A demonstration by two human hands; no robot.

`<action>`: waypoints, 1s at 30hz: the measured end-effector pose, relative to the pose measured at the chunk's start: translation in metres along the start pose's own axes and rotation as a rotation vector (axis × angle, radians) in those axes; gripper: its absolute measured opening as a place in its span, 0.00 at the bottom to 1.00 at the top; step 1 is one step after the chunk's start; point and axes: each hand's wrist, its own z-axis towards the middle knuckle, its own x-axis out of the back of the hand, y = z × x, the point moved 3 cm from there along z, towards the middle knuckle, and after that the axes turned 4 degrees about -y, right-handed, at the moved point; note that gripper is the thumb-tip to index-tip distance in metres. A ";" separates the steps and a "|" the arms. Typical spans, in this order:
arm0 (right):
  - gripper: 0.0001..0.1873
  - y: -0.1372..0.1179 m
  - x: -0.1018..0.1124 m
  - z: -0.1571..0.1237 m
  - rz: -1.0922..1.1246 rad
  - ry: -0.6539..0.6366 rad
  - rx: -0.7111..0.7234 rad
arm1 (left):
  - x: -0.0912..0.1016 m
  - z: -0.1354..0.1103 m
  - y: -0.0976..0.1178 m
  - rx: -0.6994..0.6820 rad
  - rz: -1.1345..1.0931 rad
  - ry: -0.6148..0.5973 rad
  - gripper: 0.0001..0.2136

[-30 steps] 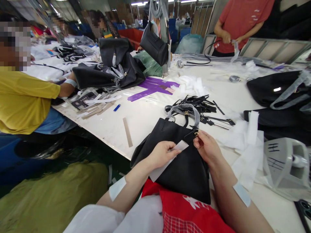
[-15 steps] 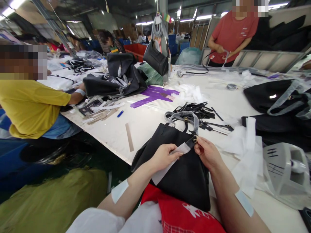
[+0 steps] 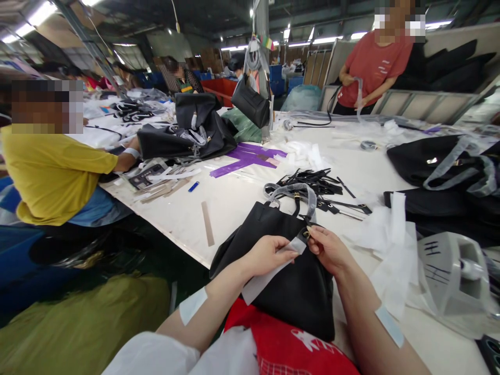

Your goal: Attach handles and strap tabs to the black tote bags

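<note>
A black handbag (image 3: pixel 269 229) leans against the table edge in front of me, its handles (image 3: pixel 310 195) wrapped in clear film. My left hand (image 3: pixel 273 255) pinches a white paper strip (image 3: pixel 265 276) that lies slantwise across the bag's front. The strip's upper end covers part of a black tab (image 3: pixel 303 235) with a gold-coloured metal ring. At that tab, the fingertips of my right hand (image 3: pixel 326 245) are closed on its ringed end, close to the bag's top edge. Part of the tab is hidden under the paper and fingers.
Several black straps (image 3: pixel 312 182) lie in a pile behind the bag. White paper sheets (image 3: pixel 394 250) and a white tape dispenser-like device (image 3: pixel 453 281) are at right, near more black bags (image 3: pixel 429 161). A co-worker in yellow (image 3: pixel 58 172) sits at left; another in red (image 3: pixel 375 67) stands across the table.
The white strip's upper end has moved closer to my right fingertips, so less of the black tab shows. My left hand has shifted slightly toward the right one.
</note>
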 end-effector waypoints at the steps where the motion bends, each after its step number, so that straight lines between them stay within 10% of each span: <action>1: 0.20 0.000 0.000 0.000 0.012 0.005 0.004 | -0.001 -0.001 0.000 0.016 -0.020 -0.013 0.13; 25: 0.20 0.013 -0.002 0.003 -0.169 -0.207 -0.117 | -0.010 0.024 -0.017 0.031 -0.171 -0.001 0.15; 30: 0.21 0.019 0.008 0.018 -0.040 -0.007 -0.105 | -0.014 0.025 -0.020 0.104 -0.140 0.002 0.17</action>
